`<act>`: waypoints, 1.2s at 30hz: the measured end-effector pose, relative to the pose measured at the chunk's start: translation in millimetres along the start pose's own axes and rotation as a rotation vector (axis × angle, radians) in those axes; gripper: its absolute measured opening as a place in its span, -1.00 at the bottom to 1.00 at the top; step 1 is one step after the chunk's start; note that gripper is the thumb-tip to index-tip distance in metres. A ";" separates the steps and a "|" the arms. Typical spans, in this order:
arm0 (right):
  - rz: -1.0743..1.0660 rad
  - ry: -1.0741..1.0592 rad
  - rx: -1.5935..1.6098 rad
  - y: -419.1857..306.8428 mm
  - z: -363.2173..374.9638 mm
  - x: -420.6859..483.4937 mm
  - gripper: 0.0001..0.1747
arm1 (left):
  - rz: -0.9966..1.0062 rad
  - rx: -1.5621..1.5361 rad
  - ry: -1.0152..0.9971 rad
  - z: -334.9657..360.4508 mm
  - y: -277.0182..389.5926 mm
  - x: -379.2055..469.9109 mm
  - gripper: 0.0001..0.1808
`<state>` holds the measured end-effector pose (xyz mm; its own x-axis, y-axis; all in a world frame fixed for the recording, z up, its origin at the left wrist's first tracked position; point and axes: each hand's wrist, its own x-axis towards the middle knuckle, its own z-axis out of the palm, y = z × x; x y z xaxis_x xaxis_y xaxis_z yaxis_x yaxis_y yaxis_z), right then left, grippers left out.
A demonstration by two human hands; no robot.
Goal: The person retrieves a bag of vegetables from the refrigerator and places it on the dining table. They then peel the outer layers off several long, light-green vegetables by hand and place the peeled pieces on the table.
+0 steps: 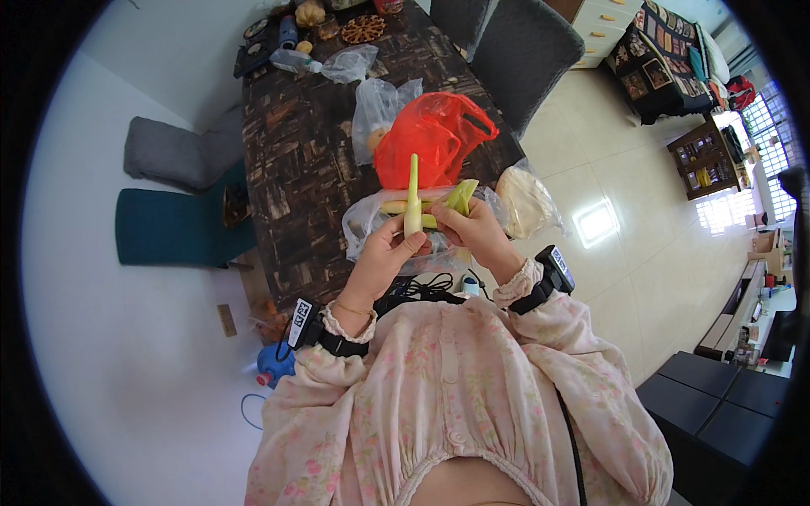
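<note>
My left hand [391, 246] holds a water bamboo shoot [413, 212] upright by its thick, whitish lower part, and its thin green tip points away from me. A folded piece of green husk [462, 197] is pinched in my right hand [473, 233], just to the right of the shoot. Under both hands lies an opened clear plastic bag [359, 221] at the near end of the table. More pale green and yellowish shoots [393, 207] show in it, partly hidden by my hands. Touching its far side stands a red plastic bag [421, 139], whose contents I cannot make out.
The dark patterned table [297, 171] also bears a knotted clear bag [380, 107] with a roundish item. A clear bag with something pale [526, 199] sits at the right edge. Coiled black cable [427, 286] lies near my waist. Grey chairs [525, 57] line the right side.
</note>
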<state>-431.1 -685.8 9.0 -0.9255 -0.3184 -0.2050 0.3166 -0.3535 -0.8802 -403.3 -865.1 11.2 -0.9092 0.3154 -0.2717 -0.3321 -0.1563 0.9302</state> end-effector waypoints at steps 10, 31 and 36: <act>-0.036 -0.083 -0.120 -4.4 -1.6 -1.8 -0.63 | 0.229 0.229 0.162 5.5 -7.7 7.1 -0.56; -0.031 -0.110 -0.118 13.2 -3.8 5.3 -0.75 | 0.477 0.711 0.397 18.9 -0.3 0.7 -0.58; -0.029 -0.183 -0.083 14.4 -8.7 5.5 -0.65 | 0.482 0.730 0.380 16.3 -2.1 0.3 -0.57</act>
<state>-433.5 -685.1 -8.5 -0.8785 -0.4662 -0.1044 0.2651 -0.2938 -0.9184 -398.8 -849.4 13.1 -0.9707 0.0244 0.2389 0.2217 0.4736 0.8524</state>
